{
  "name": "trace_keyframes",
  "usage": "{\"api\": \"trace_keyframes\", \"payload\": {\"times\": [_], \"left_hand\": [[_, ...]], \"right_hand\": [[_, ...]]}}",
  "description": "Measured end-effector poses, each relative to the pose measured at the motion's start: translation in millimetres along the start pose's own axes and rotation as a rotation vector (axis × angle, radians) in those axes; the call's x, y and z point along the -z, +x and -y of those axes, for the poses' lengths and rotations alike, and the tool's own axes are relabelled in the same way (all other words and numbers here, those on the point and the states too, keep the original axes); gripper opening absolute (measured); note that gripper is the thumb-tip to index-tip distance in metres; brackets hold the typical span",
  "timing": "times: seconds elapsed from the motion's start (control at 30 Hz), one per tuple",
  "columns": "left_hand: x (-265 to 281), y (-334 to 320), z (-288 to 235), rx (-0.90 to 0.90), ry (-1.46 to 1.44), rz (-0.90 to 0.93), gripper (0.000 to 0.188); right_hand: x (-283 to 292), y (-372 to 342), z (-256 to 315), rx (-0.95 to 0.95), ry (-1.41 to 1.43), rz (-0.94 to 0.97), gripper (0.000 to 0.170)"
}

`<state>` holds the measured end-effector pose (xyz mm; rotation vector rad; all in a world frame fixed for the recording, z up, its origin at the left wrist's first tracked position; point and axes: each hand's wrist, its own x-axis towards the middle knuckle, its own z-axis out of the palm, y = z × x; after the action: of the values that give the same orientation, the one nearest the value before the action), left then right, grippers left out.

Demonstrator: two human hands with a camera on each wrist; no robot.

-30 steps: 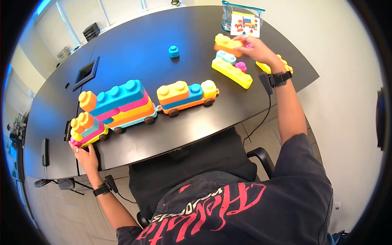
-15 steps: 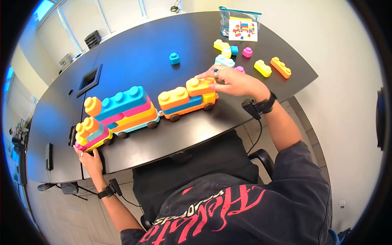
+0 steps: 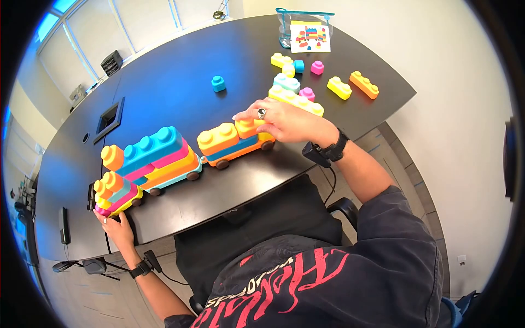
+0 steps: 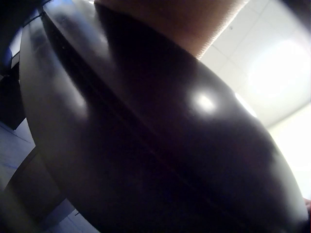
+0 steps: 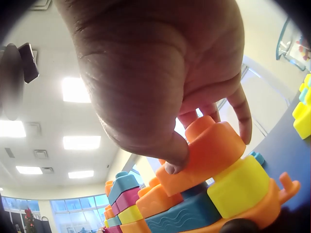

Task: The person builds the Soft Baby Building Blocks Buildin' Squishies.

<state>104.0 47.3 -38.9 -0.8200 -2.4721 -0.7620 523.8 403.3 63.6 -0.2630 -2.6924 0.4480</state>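
Observation:
On the black table (image 3: 180, 208) stands a toy train of building blocks. My right hand (image 3: 292, 120) pinches an orange building block (image 5: 209, 153) between thumb and fingers, over the rear wagon (image 3: 240, 153). In the right wrist view the block sits slightly tilted against the wagon's blue block (image 5: 187, 216) and yellow block (image 5: 240, 187). At the far left my left hand (image 3: 117, 229) rests against the front car (image 3: 123, 199), fingers at its front end and thumb beside it. The middle wagon (image 3: 169, 175) carries stacked orange, pink and blue blocks. The left wrist view shows mostly a dark surface and forearm.
Loose blocks lie beyond my right hand: a long yellow block (image 3: 295, 102), an orange block (image 3: 363, 85), a pink block (image 3: 317, 67) and several more. A small blue block (image 3: 218, 83) stands apart. Behind them is a clear pouch (image 3: 284, 33) with a picture card (image 3: 310, 38).
My right hand has carried the orange block from the loose pile leftward and down onto the rear wagon's end. My left hand has stayed at the front car.

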Motion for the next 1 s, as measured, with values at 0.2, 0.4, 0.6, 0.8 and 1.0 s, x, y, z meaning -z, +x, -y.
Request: {"api": "trace_keyframes", "payload": {"times": [0.2,0.4,0.6,0.8,1.0], "left_hand": [[-11.8,2.5,17.8,-0.056,0.022,-0.037,0.083],[-11.6,2.0,19.3,-0.087,0.054,-0.041,0.079],[-7.3,1.9,10.9,-0.031,0.028,-0.029,0.078],[-10.6,0.6,12.8,-0.042,0.014,-0.042,0.082],[-5.9,-1.0,4.4,-0.015,-0.025,-0.044,0.087]], "right_hand": [[-18.6,-0.2,3.9,-0.062,-0.042,-0.026,0.057],[-12.1,8.1,8.6,-0.188,0.015,0.069,0.059],[-8.9,13.4,3.4,-0.144,-0.1,0.143,0.064],[-6.3,11.2,18.3,-0.217,-0.093,0.169,0.068],[0.6,13.2,7.1,-0.143,-0.07,0.248,0.07]]}}
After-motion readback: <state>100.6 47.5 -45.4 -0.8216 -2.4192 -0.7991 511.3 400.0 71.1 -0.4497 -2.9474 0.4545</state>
